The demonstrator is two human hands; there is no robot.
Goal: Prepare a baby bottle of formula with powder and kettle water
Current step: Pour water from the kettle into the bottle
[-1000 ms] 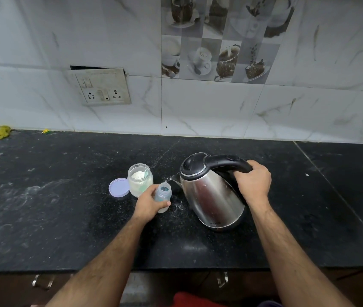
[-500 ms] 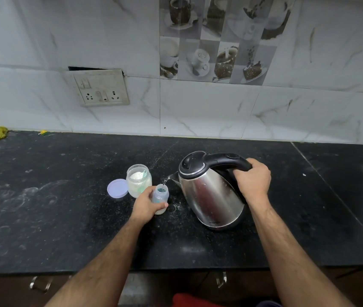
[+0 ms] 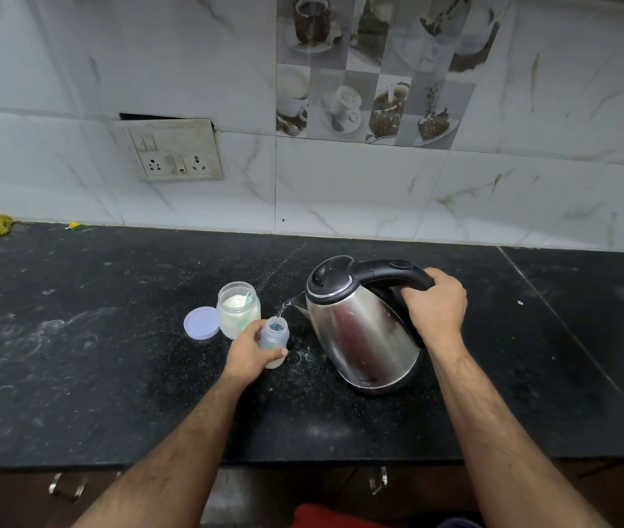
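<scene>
Head view: your right hand grips the kettle handle, left hand wraps the bottle standing on the tabletop. Keep the spout over the bottle mouth, tilt slowly, keep the stream thin.

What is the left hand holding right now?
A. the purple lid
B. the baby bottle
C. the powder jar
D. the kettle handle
B: the left hand grips the baby bottle under the spout of the kettle, which the right hand tilts by its handle.
</scene>
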